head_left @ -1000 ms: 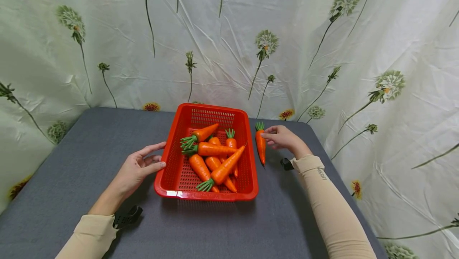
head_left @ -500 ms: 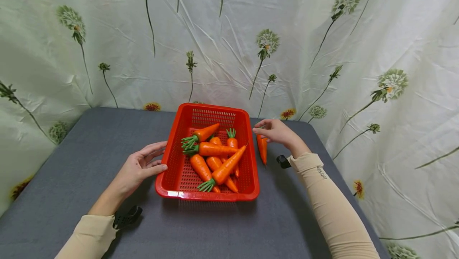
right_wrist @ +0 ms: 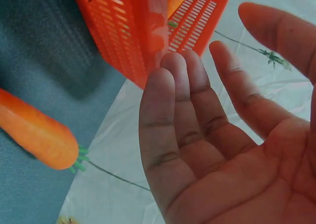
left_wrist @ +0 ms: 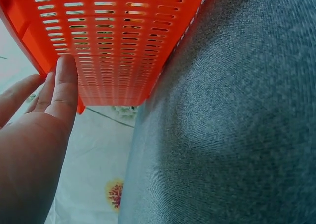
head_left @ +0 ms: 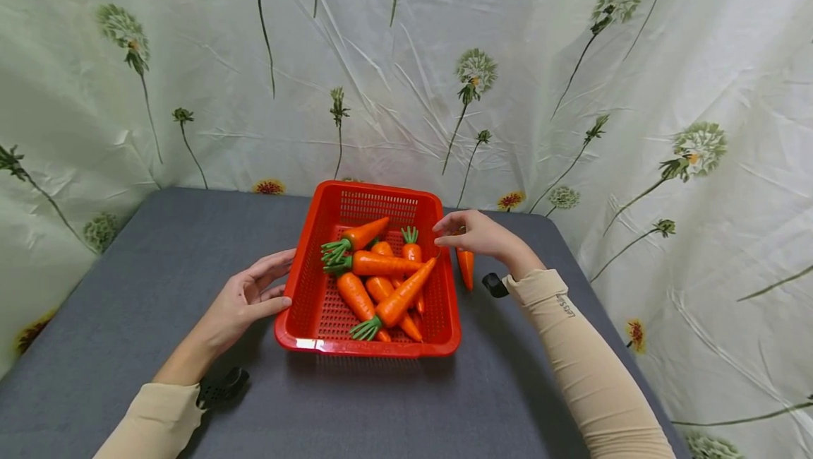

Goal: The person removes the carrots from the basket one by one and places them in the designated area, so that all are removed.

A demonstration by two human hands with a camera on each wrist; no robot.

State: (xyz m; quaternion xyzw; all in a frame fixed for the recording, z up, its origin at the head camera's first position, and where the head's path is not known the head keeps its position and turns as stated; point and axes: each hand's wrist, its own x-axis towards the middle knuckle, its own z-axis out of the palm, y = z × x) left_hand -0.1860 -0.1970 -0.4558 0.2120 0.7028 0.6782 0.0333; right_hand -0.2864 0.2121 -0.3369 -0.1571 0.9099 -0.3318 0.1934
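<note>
A red plastic basket with slotted walls holds several orange carrots with green tops. Beside its left wall is my left hand; in the left wrist view its extended fingers lie against the outer side below the rim. My right hand hovers at the basket's right rim, fingers spread and loosely bent, with nothing in the palm. One loose carrot lies on the table right of the basket, its top hidden by the right hand. The right wrist view shows this carrot apart from the hand.
A grey cloth covers the table. Behind and to the right hangs a pale curtain printed with flowers. Each wrist wears a dark camera, such as the right wrist camera.
My right hand has let go of the loose carrot, lifted slightly and moved left to the basket's right rim. The loose carrot stays on the table. The left hand has barely moved.
</note>
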